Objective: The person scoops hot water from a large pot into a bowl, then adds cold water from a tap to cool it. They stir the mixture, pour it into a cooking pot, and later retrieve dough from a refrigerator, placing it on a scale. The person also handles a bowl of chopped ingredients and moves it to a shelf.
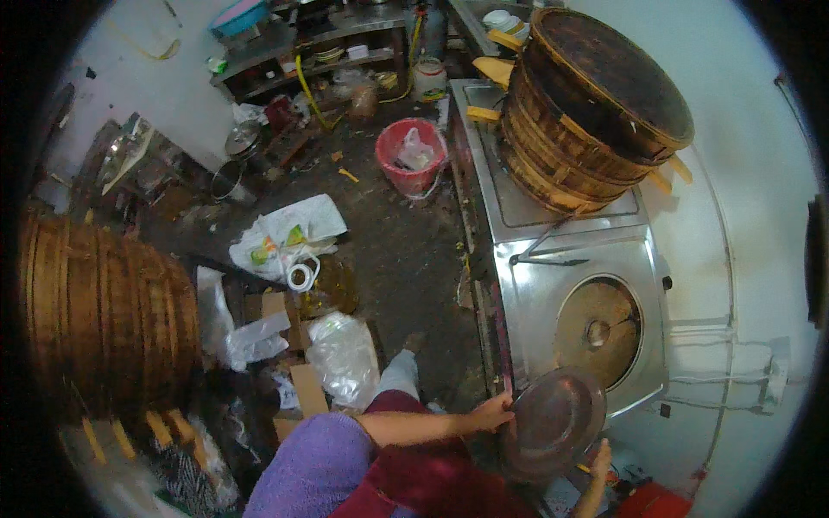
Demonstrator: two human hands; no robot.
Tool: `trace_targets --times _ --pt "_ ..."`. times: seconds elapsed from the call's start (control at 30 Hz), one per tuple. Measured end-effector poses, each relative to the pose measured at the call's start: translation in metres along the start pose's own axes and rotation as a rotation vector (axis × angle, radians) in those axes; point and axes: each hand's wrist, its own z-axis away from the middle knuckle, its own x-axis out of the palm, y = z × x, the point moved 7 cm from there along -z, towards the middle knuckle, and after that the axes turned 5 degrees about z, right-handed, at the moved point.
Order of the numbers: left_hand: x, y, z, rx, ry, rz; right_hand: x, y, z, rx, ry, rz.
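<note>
My left hand [495,413] grips the left rim of a round, shallow metal pan or lid [556,421], which is tilted and slightly blurred. The pan overlaps the near edge of a stainless steel stove top [531,311]. By the pan's lower right rim is my right hand [601,463], fingers pointing upward; whether it touches the rim is unclear. Beyond the pan, the stove's round burner opening [599,330] shows a brownish inside with a central hub. Metal tongs [550,260] lie farther along the steel top.
A stacked wooden steamer [583,129] stands on the stove's far part. More steamer tiers [110,317] are at left. On the floor are a red bucket [411,158], an oil jug [330,285] and a clear plastic bag [343,362]. A wall [706,259] borders the stove.
</note>
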Motion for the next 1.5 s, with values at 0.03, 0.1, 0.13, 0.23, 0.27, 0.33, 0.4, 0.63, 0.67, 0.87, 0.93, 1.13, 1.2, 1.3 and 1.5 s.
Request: trace_targets --times 0.03,0.1,0.13,0.23,0.27,0.33,0.4,0.63,0.67,0.87,0.93,1.13,1.2,1.3,1.5 --pt "0.0 0.003 0.002 -0.013 0.058 -0.062 0.015 0.007 0.003 0.014 -0.02 -0.158" --pt "0.002 0.007 0.007 -0.002 0.133 -0.114 0.031 0.011 0.017 0.031 -0.037 -0.403" --pt "0.003 0.009 0.007 0.024 0.149 -0.106 0.034 0.007 0.017 0.032 -0.031 -0.492" --pt "0.005 0.009 -0.001 0.028 0.138 -0.1 0.031 -0.008 0.018 -0.053 0.146 -0.378" --pt "0.005 0.009 -0.005 0.021 0.126 -0.095 0.027 -0.015 0.017 -0.099 0.23 -0.27" --pt "0.0 0.013 -0.01 0.064 0.125 -0.086 0.028 -0.013 0.014 0.0 0.323 -0.366" --pt "-0.011 0.017 -0.007 0.073 0.156 -0.091 0.03 -0.018 0.017 0.075 0.392 -0.449" --pt "-0.065 0.049 0.035 0.043 0.146 -0.028 0.015 -0.14 0.037 -0.161 0.414 -0.293" --pt "-0.076 0.058 0.042 0.065 0.141 0.031 0.017 -0.161 0.036 -0.166 0.409 -0.262" --pt "-0.18 0.123 0.087 0.216 0.292 -0.014 0.047 -0.302 0.009 -0.247 0.277 -0.439" --pt "-0.219 0.15 0.102 0.229 0.282 0.055 0.063 -0.364 0.007 -0.322 0.262 -0.438" --pt "-0.344 0.233 0.166 0.388 0.497 0.119 0.118 -0.569 -0.011 -0.482 0.163 -0.442" --pt "-0.384 0.254 0.181 0.429 0.529 0.176 0.135 -0.642 -0.013 -0.585 0.146 -0.361" --pt "-0.449 0.28 0.205 0.456 0.629 0.211 0.17 -0.757 -0.021 -0.68 0.083 -0.279" --pt "-0.556 0.305 0.255 0.593 0.856 0.393 0.264 -0.961 -0.018 -0.932 -0.157 -0.363"
